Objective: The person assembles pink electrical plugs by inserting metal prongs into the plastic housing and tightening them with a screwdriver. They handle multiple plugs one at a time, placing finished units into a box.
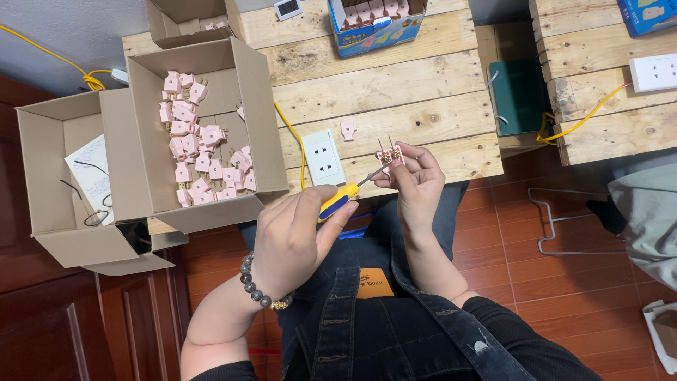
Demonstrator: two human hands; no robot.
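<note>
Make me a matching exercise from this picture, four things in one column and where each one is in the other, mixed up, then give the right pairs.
Things:
1. screwdriver
2. pink plug with two prongs
3. pile of pink plugs
4. white socket

Places:
A. lying flat on the wooden table
B. in the left hand
C. inside the open cardboard box
D. in the right hand

Pairs: 1-B, 2-D, 3-C, 4-A
</note>
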